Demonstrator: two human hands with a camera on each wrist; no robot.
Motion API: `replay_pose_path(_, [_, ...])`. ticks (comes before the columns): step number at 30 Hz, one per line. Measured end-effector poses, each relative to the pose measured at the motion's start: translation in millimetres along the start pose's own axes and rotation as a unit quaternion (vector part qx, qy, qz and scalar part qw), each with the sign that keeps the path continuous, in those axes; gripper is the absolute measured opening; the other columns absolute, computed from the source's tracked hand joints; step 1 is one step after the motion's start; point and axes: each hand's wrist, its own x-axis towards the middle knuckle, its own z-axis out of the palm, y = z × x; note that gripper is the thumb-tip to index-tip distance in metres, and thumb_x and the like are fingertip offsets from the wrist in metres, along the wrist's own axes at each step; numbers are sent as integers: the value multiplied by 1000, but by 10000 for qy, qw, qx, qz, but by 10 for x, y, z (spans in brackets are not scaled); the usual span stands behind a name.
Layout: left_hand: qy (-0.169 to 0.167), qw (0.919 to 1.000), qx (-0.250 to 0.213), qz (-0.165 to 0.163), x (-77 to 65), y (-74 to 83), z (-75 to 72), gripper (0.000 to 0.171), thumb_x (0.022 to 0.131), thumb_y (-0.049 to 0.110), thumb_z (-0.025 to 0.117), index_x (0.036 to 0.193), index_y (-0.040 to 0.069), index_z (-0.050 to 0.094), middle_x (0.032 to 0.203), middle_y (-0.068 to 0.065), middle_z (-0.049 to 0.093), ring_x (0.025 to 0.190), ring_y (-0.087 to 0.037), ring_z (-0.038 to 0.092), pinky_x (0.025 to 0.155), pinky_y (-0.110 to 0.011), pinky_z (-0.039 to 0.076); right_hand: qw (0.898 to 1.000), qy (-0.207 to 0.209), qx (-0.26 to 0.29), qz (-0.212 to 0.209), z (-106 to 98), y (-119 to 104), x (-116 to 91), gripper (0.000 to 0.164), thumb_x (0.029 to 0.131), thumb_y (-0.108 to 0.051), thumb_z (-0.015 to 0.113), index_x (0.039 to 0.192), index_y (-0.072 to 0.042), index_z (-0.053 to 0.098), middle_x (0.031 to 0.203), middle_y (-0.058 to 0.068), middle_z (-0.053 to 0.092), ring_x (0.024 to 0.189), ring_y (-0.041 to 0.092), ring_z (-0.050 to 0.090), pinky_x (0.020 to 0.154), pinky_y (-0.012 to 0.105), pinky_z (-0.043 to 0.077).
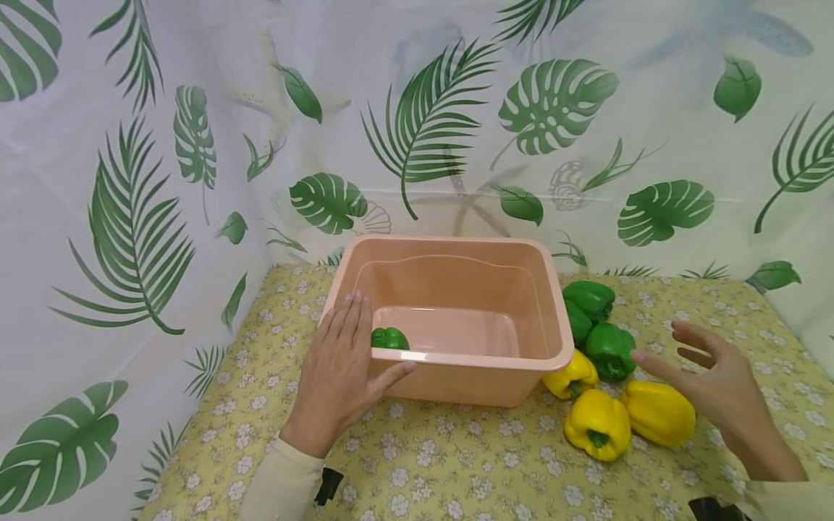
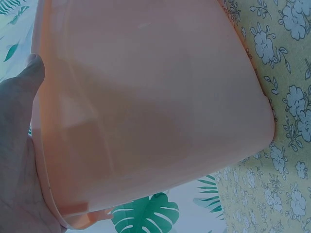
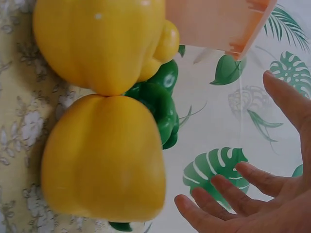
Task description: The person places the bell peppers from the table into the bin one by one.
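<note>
My left hand (image 1: 339, 369) rests with straight fingers over the front left corner of a pink plastic tub (image 1: 456, 369). In the left wrist view its thumb lies along the tub's rim (image 2: 43, 145). One green bell pepper (image 1: 389, 338) lies inside the tub, its lower part hidden by the front wall. To the right, my right hand (image 1: 723, 383) hovers with spread fingers and nothing in its grasp. Nearest to it are a yellow bell pepper (image 1: 659, 413) and a green bell pepper (image 1: 611, 351). The right wrist view shows two large yellow peppers (image 3: 104, 160) beside the spread fingers.
More green peppers (image 1: 589, 300) and yellow peppers (image 1: 596, 425) cluster against the tub's right side. A yellow floral cloth (image 1: 456, 463) covers the table. Behind and at the left hangs a white curtain (image 1: 215, 43) with green leaf prints.
</note>
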Motion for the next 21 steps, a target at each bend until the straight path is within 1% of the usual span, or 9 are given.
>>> replay_pose_path(11, [25, 10000, -5, 19, 1, 4, -2, 108, 93, 82, 30, 157, -5, 25, 163, -21, 25, 153, -31, 22, 126, -45, 16, 9979, -254, -358, 478, 14, 186, 5, 105, 93, -55, 68, 160, 4, 13, 157, 41, 17, 133, 64, 25, 92, 78, 40])
replay_pose_path(16, [-11, 10000, -16, -9, -1, 6, -9, 108, 93, 81, 31, 158, -5, 24, 163, -20, 25, 153, -30, 21, 126, -45, 16, 9958, -486, -488, 600, 11, 249, 4, 107, 93, -57, 67, 159, 5, 11, 156, 42, 15, 134, 65, 24, 91, 77, 41])
replay_pose_path(21, [-49, 10000, -24, -33, -2, 8, -11, 108, 93, 81, 31, 158, -4, 23, 164, -20, 24, 153, -30, 20, 126, -45, 15, 9927, -772, -508, 781, -2, 306, 6, 108, 93, -59, 65, 160, 5, 9, 157, 42, 12, 136, 64, 21, 93, 76, 41])
